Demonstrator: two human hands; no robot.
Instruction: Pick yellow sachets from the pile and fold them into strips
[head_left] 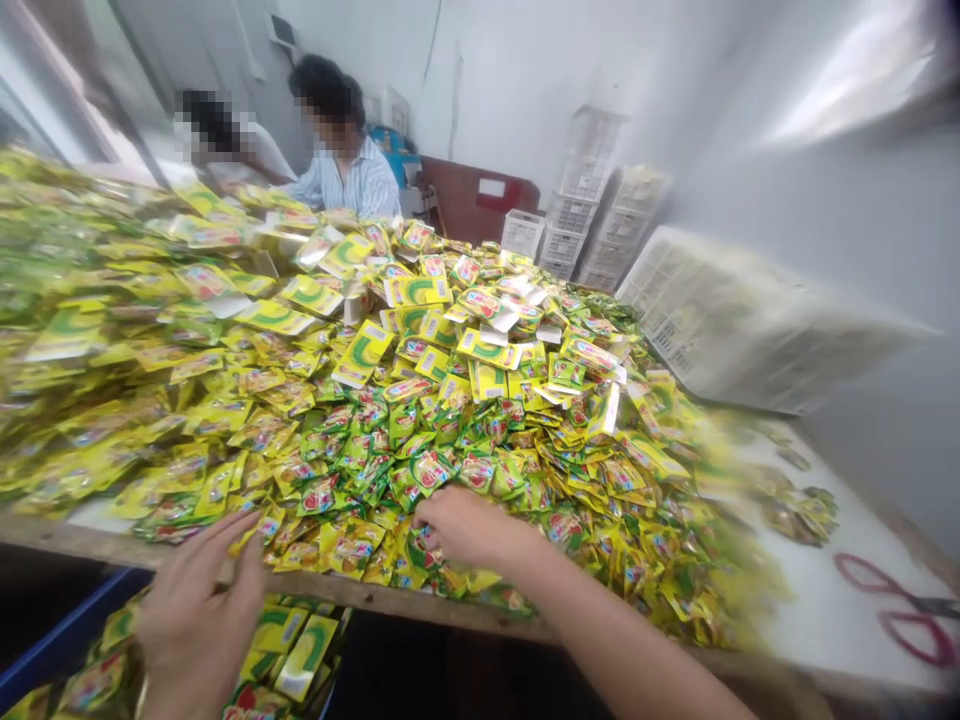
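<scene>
A big heap of yellow-and-green sachets (390, 400) covers the table (817, 610). My right hand (461, 525) rests on the near edge of the heap, fingers curled around a few sachets. My left hand (199, 610) hovers at the table's front edge with its fingers spread, holding nothing, just above a blue crate (52, 645) that contains more sachets (289, 650).
Pink-handled scissors (900, 610) lie on the bare white tabletop at the right. A white plastic crate (720, 320) leans on the table's far right; more white crates (585, 210) are stacked by the wall. Two people (345, 170) sit at the far side.
</scene>
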